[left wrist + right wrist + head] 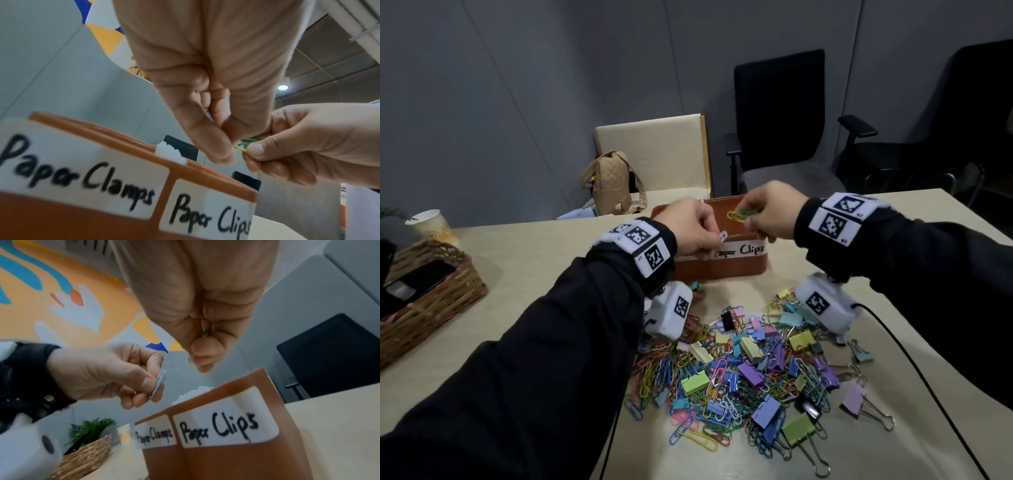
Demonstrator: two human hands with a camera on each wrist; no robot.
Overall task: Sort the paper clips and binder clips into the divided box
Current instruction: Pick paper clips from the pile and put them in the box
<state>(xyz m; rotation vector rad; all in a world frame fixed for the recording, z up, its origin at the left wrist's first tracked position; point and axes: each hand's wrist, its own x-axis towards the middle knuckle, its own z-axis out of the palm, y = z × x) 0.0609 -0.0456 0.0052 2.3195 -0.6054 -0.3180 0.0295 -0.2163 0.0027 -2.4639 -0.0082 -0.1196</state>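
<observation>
A brown divided box (722,270) stands mid-table, labelled "Paper Clamps" (82,175) on its left half and "Paper Clips" (222,426) on its right half. My left hand (714,236) hovers over the box's front rim and pinches a white paper clip (159,382). My right hand (750,219), above the Paper Clips side, pinches yellow and green paper clips (739,215), whose tips also show in the left wrist view (244,144). A mixed pile of coloured paper clips and binder clips (750,370) lies in front of the box.
A wicker basket (424,301) sits at the table's left edge, with a paper cup (431,226) behind it. A tan backpack (613,185) and a black office chair (780,120) stand beyond the table. A black cable (928,377) runs along the right.
</observation>
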